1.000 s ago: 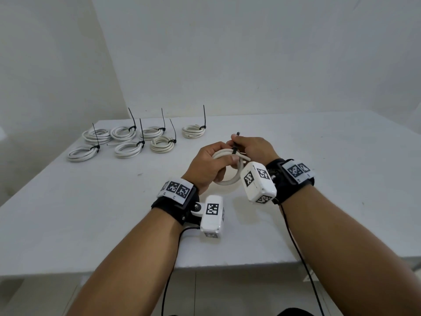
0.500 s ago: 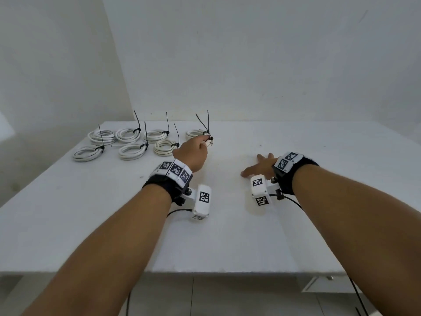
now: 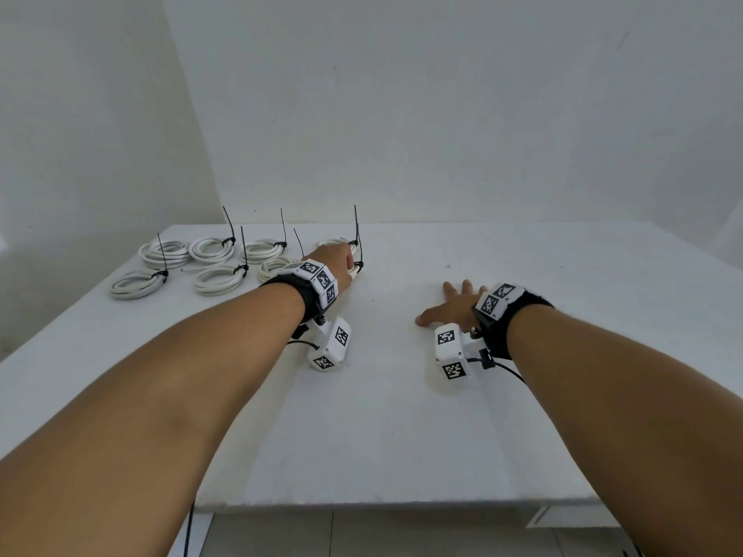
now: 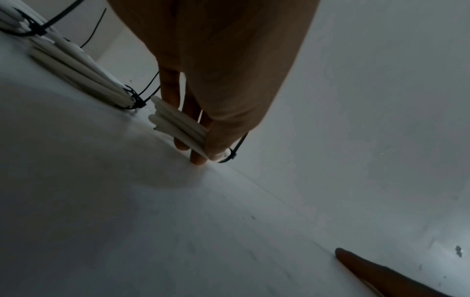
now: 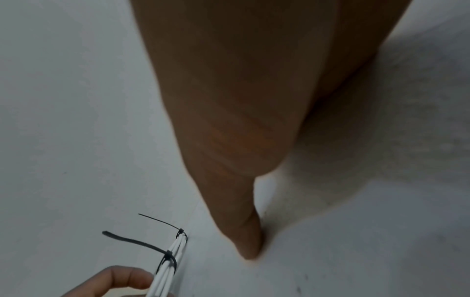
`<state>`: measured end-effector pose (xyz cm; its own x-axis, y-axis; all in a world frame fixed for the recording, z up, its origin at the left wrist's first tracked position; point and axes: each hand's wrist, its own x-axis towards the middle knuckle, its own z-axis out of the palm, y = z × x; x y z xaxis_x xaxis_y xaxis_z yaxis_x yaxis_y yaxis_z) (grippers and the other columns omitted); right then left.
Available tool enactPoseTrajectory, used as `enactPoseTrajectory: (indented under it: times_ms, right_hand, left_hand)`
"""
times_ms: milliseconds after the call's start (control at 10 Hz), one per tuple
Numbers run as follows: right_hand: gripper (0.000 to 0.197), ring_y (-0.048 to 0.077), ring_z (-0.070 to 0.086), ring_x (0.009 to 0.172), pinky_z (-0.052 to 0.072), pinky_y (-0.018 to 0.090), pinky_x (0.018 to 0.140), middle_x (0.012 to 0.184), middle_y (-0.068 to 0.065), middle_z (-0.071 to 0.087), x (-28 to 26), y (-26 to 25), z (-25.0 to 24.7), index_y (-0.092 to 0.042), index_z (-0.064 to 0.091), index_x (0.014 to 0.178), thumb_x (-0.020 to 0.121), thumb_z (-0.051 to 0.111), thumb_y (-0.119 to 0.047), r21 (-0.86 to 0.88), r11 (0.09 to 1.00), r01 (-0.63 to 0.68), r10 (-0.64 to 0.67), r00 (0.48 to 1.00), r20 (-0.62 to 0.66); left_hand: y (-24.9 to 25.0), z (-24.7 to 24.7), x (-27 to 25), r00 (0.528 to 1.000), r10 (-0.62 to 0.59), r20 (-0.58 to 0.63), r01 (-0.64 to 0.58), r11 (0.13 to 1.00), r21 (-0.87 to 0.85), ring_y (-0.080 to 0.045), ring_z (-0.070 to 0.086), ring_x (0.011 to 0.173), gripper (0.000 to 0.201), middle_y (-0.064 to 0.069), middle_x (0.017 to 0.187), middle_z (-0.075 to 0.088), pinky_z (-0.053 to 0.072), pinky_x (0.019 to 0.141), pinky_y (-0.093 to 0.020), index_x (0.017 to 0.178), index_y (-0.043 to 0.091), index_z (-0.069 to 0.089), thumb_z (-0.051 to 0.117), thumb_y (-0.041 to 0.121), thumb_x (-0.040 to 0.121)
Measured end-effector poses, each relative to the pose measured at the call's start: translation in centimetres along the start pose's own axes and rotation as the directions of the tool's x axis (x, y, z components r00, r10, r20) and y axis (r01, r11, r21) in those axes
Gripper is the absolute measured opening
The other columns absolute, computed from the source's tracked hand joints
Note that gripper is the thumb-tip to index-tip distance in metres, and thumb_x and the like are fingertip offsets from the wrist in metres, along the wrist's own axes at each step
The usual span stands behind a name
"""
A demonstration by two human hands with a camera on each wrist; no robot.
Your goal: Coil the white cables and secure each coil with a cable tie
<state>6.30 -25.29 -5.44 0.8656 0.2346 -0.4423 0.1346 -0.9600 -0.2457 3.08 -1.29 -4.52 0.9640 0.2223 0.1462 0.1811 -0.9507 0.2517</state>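
My left hand (image 3: pixel 349 264) reaches to the back of the table (image 3: pixel 402 416) and pinches a white cable coil (image 4: pixel 178 128) between thumb and fingers. The coil is low over the table, and a black cable tie (image 4: pixel 232 155) binds it. In the right wrist view the same coil (image 5: pixel 165 275) shows its tie tail sticking up, with the left hand's fingers (image 5: pixel 122 279) beside it. My right hand (image 3: pixel 450 303) lies flat on the table with fingers spread and holds nothing; its thumb (image 5: pixel 246 237) presses on the surface.
Several tied white coils lie in two rows at the back left, among them one (image 3: pixel 165 251) far back, one (image 3: pixel 138 283) nearest the left edge and one (image 3: pixel 333 243) just beyond my left hand. White walls stand behind and to the left of the table.
Both hands held the coil and tie at the table's middle. The left hand has since carried the tied coil to the back row, and the right hand has let go and come down flat.
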Motion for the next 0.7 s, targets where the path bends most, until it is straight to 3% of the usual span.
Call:
enactPoseTrajectory:
  times_ms: [100,400,600,700]
  right_hand:
    - [0.108,0.034,-0.007,0.152,0.008,0.049,0.120,0.164,0.004,-0.019,-0.1,0.0,-0.1,-0.031,-0.005,0.157,0.080,0.059,-0.071,0.003,1.000,-0.004,0.004,1.000,0.017]
    - [0.107,0.033,-0.003,0.152,0.011,0.047,0.119,0.164,0.005,-0.018,-0.3,0.1,-0.2,-0.030,-0.004,0.157,0.081,0.060,-0.068,0.025,1.000,0.011,-0.011,1.000,0.009]
    - [0.101,0.032,-0.001,0.152,0.022,0.040,0.116,0.164,0.004,-0.018,-0.5,0.2,-0.2,-0.028,0.000,0.158,0.086,0.061,-0.061,0.137,0.990,0.033,-0.034,0.999,0.007]
    - [0.094,0.032,-0.004,0.152,0.011,0.042,0.120,0.164,0.006,-0.016,-1.0,0.4,-0.3,-0.028,0.002,0.158,0.089,0.055,-0.064,0.150,0.987,0.051,-0.053,0.999,0.007]
  left_hand:
    - [-0.1,0.3,0.5,0.999,0.043,-0.014,-0.043,0.999,0.026,-0.024,0.058,0.107,0.011,-0.003,0.113,0.064,0.037,0.078,-0.021,0.099,0.014,0.064,0.061,0.017,0.089]
    - [-0.1,0.4,0.7,0.999,0.031,-0.036,-0.031,1.000,0.004,-0.026,0.063,0.101,0.010,-0.004,0.109,0.069,0.048,0.089,-0.029,0.092,0.015,0.070,0.068,0.022,0.085]
    - [-0.2,0.0,-0.6,0.999,-0.007,-0.046,0.004,0.997,-0.083,-0.025,0.061,0.109,0.022,-0.005,0.114,0.069,0.043,0.087,-0.024,0.105,0.014,0.072,0.070,0.022,0.084]
    - [-1.0,0.3,-1.6,0.986,-0.036,-0.163,0.000,0.977,-0.213,-0.025,0.061,0.103,0.024,-0.008,0.110,0.068,0.040,0.083,-0.022,0.104,0.013,0.072,0.073,0.025,0.083]
